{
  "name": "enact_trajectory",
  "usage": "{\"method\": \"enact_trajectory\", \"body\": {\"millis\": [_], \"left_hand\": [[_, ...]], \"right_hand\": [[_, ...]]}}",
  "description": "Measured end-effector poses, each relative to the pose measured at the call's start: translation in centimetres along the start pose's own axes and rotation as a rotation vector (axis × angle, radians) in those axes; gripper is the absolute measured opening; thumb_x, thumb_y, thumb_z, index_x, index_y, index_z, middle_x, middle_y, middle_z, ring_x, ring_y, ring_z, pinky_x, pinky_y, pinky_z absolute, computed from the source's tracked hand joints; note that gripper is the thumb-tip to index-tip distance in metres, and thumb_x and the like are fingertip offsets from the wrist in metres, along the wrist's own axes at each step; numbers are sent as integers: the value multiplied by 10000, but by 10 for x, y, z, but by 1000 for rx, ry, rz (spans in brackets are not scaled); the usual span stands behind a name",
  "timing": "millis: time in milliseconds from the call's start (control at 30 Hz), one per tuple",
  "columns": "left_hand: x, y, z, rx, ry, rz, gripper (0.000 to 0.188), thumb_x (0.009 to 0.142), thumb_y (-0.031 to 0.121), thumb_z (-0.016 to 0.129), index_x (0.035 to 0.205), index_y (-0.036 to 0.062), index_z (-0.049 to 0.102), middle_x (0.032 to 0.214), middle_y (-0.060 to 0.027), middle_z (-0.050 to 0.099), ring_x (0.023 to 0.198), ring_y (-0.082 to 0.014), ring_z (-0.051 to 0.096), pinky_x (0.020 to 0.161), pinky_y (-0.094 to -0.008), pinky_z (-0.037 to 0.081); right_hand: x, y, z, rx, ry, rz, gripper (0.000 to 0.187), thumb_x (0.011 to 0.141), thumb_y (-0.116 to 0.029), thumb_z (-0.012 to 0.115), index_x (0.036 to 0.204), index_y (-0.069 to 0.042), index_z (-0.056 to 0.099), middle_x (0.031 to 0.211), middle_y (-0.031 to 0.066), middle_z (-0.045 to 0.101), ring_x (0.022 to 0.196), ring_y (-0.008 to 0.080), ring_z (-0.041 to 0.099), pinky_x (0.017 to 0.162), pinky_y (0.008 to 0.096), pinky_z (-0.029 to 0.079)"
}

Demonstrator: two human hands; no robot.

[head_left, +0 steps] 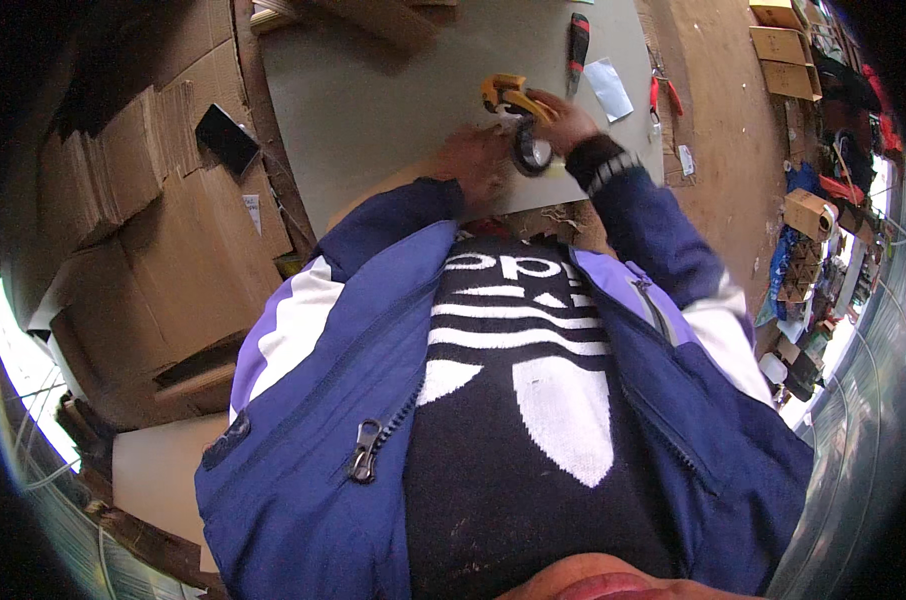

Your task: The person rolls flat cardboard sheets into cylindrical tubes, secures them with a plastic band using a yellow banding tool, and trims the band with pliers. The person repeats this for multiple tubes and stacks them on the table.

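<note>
My right hand (567, 122) is closed round a yellow tape dispenser (511, 94), which carries a dark-rimmed roll of tape (530, 150) on its near side. Just left of the roll is my left hand (476, 158), smeared by motion, so whether its fingers pinch anything does not show. Both hands are over the near part of a pale grey tabletop (353, 95). A piece of brown cardboard (378, 190) lies partly under my left forearm.
Beyond my right hand lie a red and black handled tool (578, 52) and a white paper slip (609, 90). A dark phone (228, 140) rests on cardboard sheets (143, 250) at the left. Cardboard boxes (785, 62) stand at the far right.
</note>
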State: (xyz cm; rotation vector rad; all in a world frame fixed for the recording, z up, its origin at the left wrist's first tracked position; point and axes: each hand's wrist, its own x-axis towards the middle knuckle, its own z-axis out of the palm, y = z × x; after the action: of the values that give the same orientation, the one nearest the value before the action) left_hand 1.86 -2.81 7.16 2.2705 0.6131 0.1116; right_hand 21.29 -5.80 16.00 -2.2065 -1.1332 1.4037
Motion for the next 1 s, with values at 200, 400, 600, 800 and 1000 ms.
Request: {"method": "enact_trajectory", "body": {"millis": [200,400,600,800,1000], "left_hand": [[7,-12,1,153,-144,-225,788,761,354,785,1381,66,394,1295,-198,529,1219,-370,505,995,-490,444],[25,3,-2,127,-214,-305,887,661,397,837,1363,77,399,1338,-175,497,1250,-375,485,1018,-468,431],[47,5,-5,15,-94,-263,987,485,396,923,1314,90,485,1245,-205,583,1176,-373,562,993,-448,468],[48,-14,19,109,-237,-421,1093,458,434,929,1377,85,451,1314,-184,553,1241,-346,526,1055,-428,436],[77,-95,3,-18,-478,-428,1223,519,544,880,1482,53,308,1465,-198,426,1336,-339,448,1085,-422,409]], "right_hand": [[-97,84,27,-339,186,-112,642,798,-230,716,1398,-305,502,1011,185,642,919,358,661,833,413,538],[-78,97,54,-295,314,-157,659,769,-250,741,1375,-361,504,905,161,594,812,361,653,718,444,552],[-112,85,33,-178,302,-277,672,756,-267,764,1376,-348,517,843,131,552,740,329,633,672,420,532],[-189,124,22,-270,226,-183,687,709,-298,817,1343,-293,553,787,106,505,650,288,613,558,411,509],[-91,154,67,-271,375,-301,621,739,-231,757,1317,-341,556,821,129,542,690,328,638,589,432,524]]}}
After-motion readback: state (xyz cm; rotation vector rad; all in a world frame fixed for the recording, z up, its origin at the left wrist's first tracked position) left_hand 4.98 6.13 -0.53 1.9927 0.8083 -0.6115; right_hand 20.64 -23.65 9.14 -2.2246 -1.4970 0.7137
